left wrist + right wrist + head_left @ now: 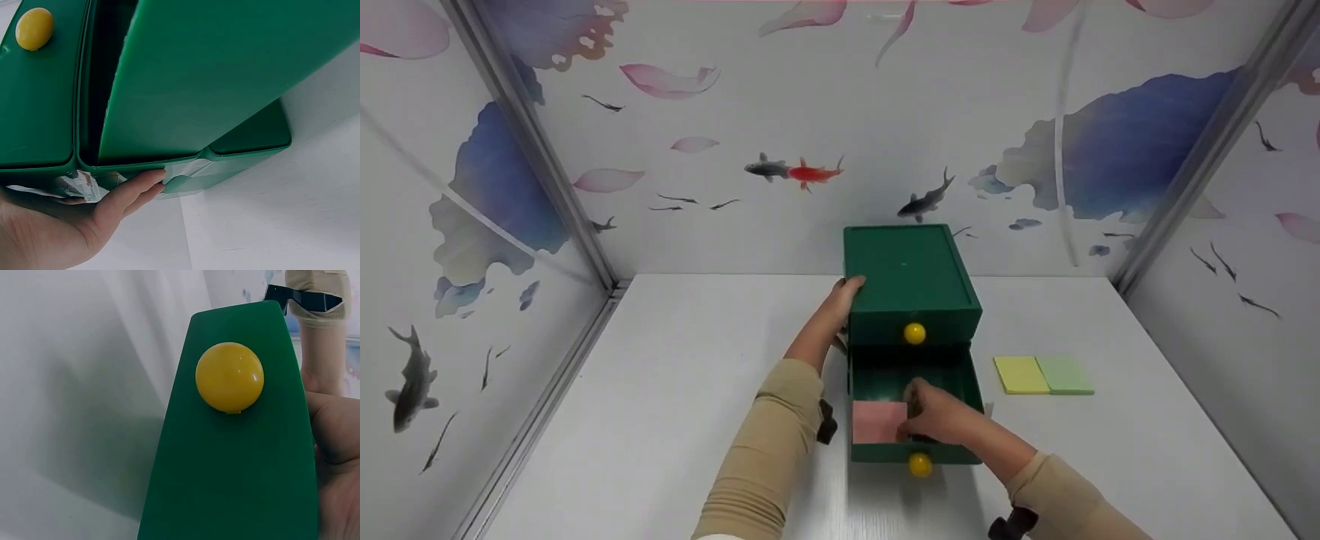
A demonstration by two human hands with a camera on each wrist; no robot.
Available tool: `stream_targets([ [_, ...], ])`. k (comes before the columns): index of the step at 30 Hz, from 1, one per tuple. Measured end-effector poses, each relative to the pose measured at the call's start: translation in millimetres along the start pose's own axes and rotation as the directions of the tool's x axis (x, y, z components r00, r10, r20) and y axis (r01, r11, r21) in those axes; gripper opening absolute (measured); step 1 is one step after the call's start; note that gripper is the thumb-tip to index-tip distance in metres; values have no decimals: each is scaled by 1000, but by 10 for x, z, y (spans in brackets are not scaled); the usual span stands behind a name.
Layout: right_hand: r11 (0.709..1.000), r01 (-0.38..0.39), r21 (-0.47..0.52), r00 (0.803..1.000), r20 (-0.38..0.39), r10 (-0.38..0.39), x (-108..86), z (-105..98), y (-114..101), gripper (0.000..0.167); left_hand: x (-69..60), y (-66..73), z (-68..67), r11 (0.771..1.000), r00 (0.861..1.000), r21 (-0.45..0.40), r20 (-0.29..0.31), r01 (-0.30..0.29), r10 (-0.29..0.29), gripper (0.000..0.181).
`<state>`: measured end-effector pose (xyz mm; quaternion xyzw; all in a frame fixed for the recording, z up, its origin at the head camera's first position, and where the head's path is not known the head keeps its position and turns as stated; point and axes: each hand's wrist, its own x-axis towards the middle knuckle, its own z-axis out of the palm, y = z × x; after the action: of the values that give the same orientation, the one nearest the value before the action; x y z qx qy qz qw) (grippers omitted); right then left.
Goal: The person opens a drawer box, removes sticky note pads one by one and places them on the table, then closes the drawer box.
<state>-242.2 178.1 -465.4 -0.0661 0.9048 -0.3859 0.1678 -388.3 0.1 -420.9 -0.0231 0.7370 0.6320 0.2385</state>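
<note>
A green drawer cabinet [911, 266] stands on the table with two yellow knobs showing in the head view. Its lower drawer [877, 454] is pulled out; the upper one is closed. My left hand [840, 307] rests against the cabinet's left side, and in the left wrist view its fingers [138, 191] lie extended along the taped side. Inside the lower drawer, my right hand [937, 412] pinches the right edge of a pink sticky note pad [877, 422]. From the right wrist, the drawer front with its yellow knob [229, 377] hides the fingertips.
To the right of the cabinet, a yellow sticky note pad [1020, 375] and a light green one [1065, 375] lie side by side on the white table [682, 390]. Printed white panels [810, 97] enclose the table at the back and sides.
</note>
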Motion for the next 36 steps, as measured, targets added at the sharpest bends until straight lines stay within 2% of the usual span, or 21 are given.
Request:
stream_targets([
  [5, 1000, 20, -20, 1000, 5, -20, -5, 6, -9, 28, -14, 1, 2, 1000, 1000, -7, -4, -1, 1, 84],
  [14, 1000, 0, 23, 999, -36, 1, -39, -52, 17, 25, -19, -17, 10, 1000, 1000, -7, 2, -12, 12, 84],
  [20, 997, -4, 79, 994, -104, 13, -89, -209, 23, 25, -9, -13, 3, 1000, 1000, -9, -3, -9, 9, 84],
  [25, 994, -2, 108, 993, -120, 15, -154, -373, 49, 26, -6, -13, 9, 1000, 1000, -8, -5, -13, 13, 83],
  [33, 981, 122, 150, 989, -98, -108, -323, -656, 162, 27, -21, -24, 11, 1000, 1000, 5, -3, -25, 25, 85],
  [36, 975, 146, 165, 986, -98, -131, -377, -772, 197, 28, -26, -22, 2, 1000, 1000, 0, -2, -29, 29, 84],
])
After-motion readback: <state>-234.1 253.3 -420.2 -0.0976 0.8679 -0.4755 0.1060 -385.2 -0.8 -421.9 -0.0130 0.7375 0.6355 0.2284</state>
